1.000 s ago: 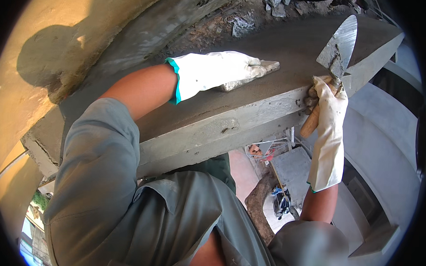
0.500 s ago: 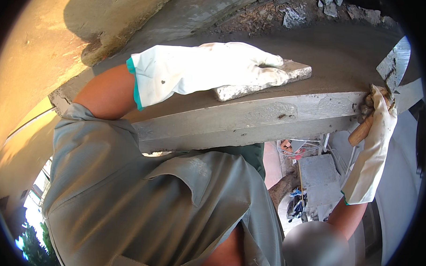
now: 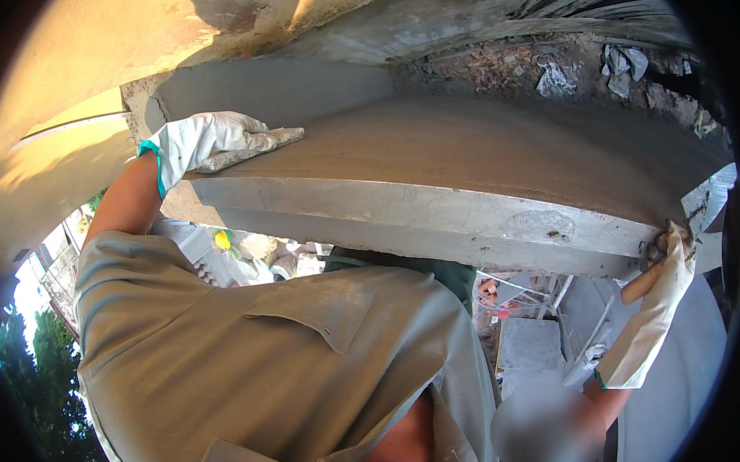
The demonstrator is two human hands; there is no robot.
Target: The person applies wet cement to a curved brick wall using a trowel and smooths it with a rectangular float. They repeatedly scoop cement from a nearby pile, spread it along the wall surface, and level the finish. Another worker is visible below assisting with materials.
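My left hand (image 3: 214, 138), in a white glove with a teal cuff, presses a flat mortar-caked plastering float (image 3: 288, 137) onto the ledge's left end. Its fingers are closed over the float's top, which they partly hide. Smooth wet grey mortar (image 3: 479, 149) covers the ledge, darker toward the back right. At the far right my right hand (image 3: 668, 270), gloved too, is closed around a trowel (image 3: 708, 198). The trowel's metal blade points up beside the ledge's right corner, and its wooden handle end sticks out below the fingers.
A pale stepped edge (image 3: 403, 208) runs along the ledge's front. Behind it rises a curved wall (image 3: 336, 26), with rubble and torn plastic (image 3: 555, 79) at the back right. Far below the ledge lie a grey slab (image 3: 531, 344) and metal bars (image 3: 559, 293).
My left hand has slid the float leftward along the mortar, from the middle of the ledge to its left end. My right hand still grips the trowel near the right corner. The view has shifted slightly.
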